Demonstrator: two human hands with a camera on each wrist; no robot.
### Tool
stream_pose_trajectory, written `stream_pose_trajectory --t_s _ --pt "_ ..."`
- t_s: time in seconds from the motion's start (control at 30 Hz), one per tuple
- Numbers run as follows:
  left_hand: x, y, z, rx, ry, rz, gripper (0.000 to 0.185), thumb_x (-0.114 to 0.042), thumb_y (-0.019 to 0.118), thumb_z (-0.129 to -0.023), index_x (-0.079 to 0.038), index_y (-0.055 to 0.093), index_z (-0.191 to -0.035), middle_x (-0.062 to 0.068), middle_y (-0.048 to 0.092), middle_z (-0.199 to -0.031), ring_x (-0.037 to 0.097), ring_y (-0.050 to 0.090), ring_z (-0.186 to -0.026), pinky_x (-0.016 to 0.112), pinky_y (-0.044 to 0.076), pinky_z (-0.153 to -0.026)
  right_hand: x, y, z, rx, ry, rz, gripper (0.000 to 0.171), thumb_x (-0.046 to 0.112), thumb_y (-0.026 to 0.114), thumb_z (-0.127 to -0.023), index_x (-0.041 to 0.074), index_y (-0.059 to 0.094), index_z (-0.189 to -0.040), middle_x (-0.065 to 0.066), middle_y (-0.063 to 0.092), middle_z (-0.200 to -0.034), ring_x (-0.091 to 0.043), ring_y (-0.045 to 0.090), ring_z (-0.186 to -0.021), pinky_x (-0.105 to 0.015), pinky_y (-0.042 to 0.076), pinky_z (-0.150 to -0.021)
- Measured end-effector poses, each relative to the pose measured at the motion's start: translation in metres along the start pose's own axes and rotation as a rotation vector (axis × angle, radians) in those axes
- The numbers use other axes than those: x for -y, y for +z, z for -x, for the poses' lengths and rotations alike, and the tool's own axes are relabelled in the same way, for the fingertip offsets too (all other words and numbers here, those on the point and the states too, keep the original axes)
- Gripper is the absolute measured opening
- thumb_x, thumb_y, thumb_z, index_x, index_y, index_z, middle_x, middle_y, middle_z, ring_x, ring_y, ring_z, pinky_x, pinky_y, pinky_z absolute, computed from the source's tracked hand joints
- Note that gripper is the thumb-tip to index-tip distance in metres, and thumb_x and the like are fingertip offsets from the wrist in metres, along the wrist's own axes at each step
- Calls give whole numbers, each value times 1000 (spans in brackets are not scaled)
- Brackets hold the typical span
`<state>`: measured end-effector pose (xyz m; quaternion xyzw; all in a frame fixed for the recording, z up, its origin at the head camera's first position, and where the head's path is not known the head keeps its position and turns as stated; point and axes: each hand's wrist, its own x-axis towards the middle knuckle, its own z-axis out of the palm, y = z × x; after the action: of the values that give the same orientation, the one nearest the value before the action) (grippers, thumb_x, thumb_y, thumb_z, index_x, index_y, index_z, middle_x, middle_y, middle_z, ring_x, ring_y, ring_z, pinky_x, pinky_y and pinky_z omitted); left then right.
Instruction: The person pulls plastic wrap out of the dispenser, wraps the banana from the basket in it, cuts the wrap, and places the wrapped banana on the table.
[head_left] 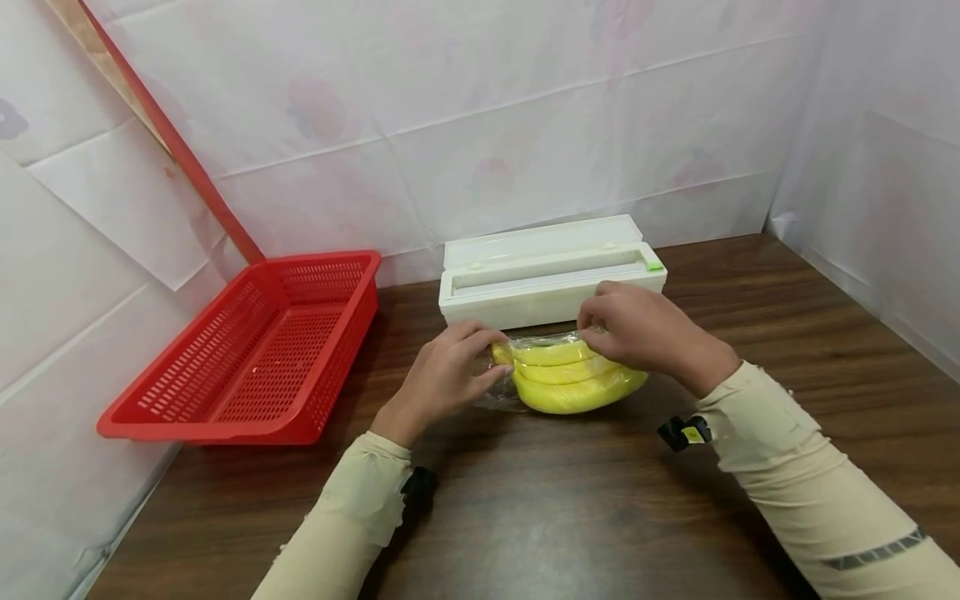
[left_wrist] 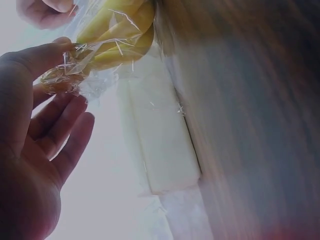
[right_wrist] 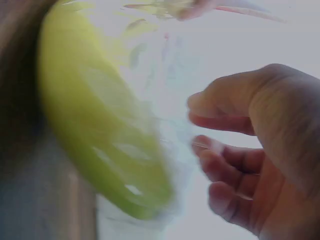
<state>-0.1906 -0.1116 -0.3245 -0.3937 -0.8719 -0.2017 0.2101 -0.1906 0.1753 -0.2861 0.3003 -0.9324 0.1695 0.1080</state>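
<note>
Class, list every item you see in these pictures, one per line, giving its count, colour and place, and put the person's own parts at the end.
bananas: one bunch, yellow, on the table in front of the dispenser box, between the two hands
cling film: one sheet, clear, wrapped around the bananas, bunched at the left end
dispenser box: one, white with small green tabs, lid open, behind the bananas near the wall
basket: one, red, perforated, on the table's left side against the wall
table: one, dark brown wood
wall covering: white sheets, behind and to both sides
left hand: one, pinching the film at the bananas' left end
right hand: one, on the bananas' right end, fingers curled at the film
sleeves: two, cream
</note>
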Motion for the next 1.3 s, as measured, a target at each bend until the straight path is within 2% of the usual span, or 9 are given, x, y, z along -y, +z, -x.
stream_pose_trajectory --t_s 0.13,0.27,0.53,0.8,0.97,1.17,1.3 --pt "-1 0 0 -42 55 -25 29 -25 83 -84 -10 73 -107 0 61 -100 11 54 -85 27 50 -70 -2 13 -3 -50 -11 -24 7 17 71 -90 14 77 -91 0 58 -87 -15 51 -71 -33 45 -60" --pt "-2 1 -1 -73 95 -27 31 -25 83 -84 -8 73 -108 2 62 -102 14 56 -88 28 51 -72 -2 21 -5 -75 -29 -24 10 22 77 -87 13 79 -93 -1 59 -87 -15 52 -72 -33 46 -60" --pt "-2 3 -2 -93 124 -35 34 -25 83 -84 -6 73 -111 5 62 -107 17 57 -94 31 53 -75 0 29 -7 -65 -71 -7 9 19 72 -91 13 80 -93 2 60 -85 -13 52 -68 -31 45 -58" --pt "0 6 -2 -97 100 3 31 -22 83 -85 -7 73 -110 12 57 -119 24 56 -110 38 52 -88 1 30 -8 -138 -36 -33 14 14 61 -95 14 73 -87 5 58 -79 -12 52 -67 -31 45 -59" --pt "2 5 -1 -72 82 20 31 -22 81 -86 -8 72 -112 11 56 -119 22 55 -110 37 51 -87 2 31 -10 -165 -22 -58 12 13 61 -94 13 71 -88 3 63 -81 -14 54 -71 -33 47 -63" --pt "4 4 0 -41 76 26 36 -21 82 -85 -10 71 -117 7 56 -120 19 54 -106 34 51 -84 3 30 -11 -246 -23 -76 9 13 63 -93 10 71 -90 -1 63 -87 -17 59 -77 -35 51 -69" --pt "5 3 1 -30 79 39 39 -20 83 -84 -10 70 -120 6 57 -119 18 54 -104 34 51 -83 4 29 -11 -265 -12 -132 9 12 63 -94 10 71 -90 -2 64 -88 -18 61 -80 -36 52 -72"
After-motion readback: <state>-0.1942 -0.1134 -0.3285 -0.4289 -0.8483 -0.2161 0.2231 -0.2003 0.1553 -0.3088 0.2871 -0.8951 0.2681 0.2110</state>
